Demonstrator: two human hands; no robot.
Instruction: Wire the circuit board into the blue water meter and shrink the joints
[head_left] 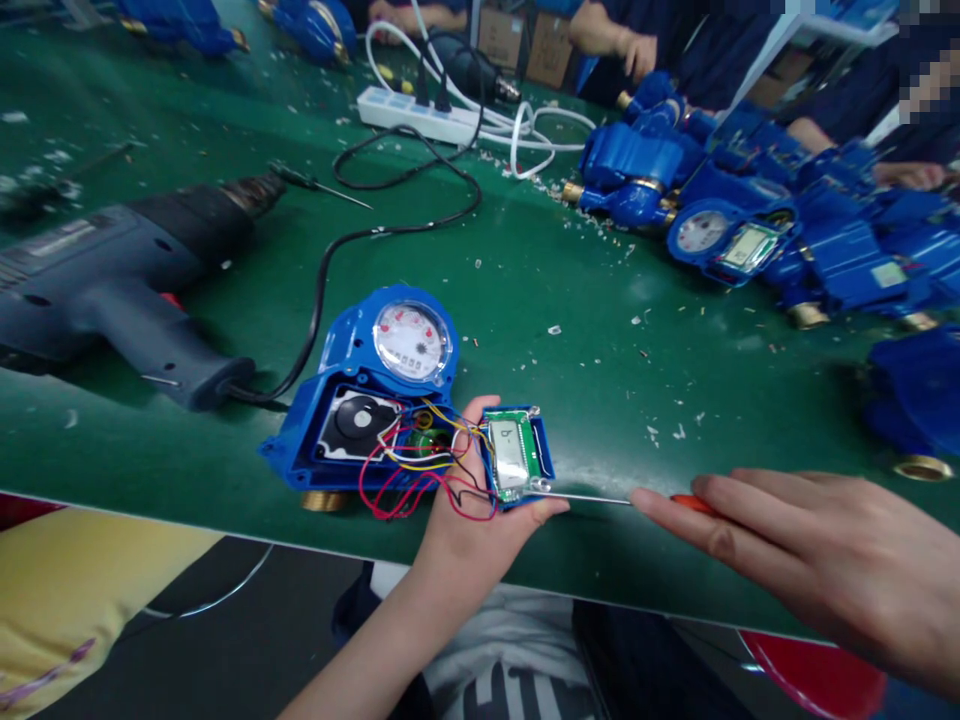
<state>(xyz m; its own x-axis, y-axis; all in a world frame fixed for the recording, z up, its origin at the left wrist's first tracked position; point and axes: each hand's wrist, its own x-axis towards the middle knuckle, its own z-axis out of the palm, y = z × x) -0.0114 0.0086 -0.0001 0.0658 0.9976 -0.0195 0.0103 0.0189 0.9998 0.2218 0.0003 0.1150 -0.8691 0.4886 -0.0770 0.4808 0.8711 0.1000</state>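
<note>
My left hand (pixel 469 510) is closed around a small blue display module (pixel 517 455), with its green circuit board and LCD facing up. Red, yellow, white and black wires (pixel 405 485) run from it into an opened blue water meter (pixel 300 440) on the left. That meter has a round clear dial and a black round part in its housing. In my right hand (pixel 810 550) is a screwdriver (pixel 592 497) with an orange handle, mostly hidden by the fingers. The screwdriver's thin shaft reaches the module's lower right corner, at a clear screw post.
A grey heat gun (pixel 127 270) lies at the left, its black cord curving towards a white power strip (pixel 420 115). Another thin screwdriver (pixel 330 188) lies near its nozzle. Several blue meters (pixel 645 160) crowd the right side. Co-workers' hands (pixel 619 45) are across the table.
</note>
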